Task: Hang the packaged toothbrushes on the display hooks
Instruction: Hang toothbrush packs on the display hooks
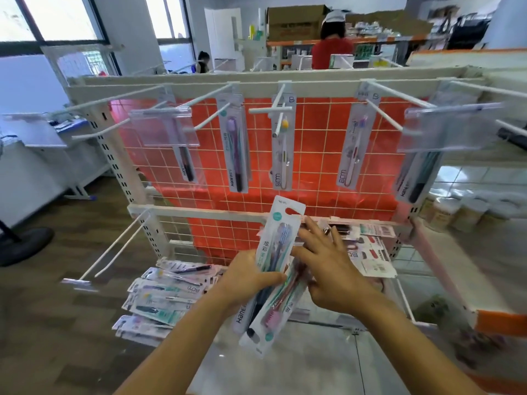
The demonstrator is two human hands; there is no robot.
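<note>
a big white rack (216,88) stood in front of the person. a red sheet (313,155) hung behind its wire grid. far behind the rack stood a person in a red top (330,49), near a brown box (293,21). on the low shelf of the rack lay a messy pile of toothbrush packs (171,292) on the left. more flat packs (370,243) lay on the right.

five hanging packs (235,143) were spread along the top row. the top hooks (208,121) stuck out toward the person, and a clear tag (165,126) sat at the tip of some of them. one long low hook (114,246) stuck out on the left side.

the left hand (251,277) was closed around a small bunch of packs, with the thumb across the front. the front pack (281,238) stood up in that hand, its hole at the top, just in front of the low rail. a second pack (271,317) pointed down from the same hand, with a pink brush inside.

the right hand (328,269) was open, its fingers straight and spread. it lay against the bunch, just beside the left hand.
</note>
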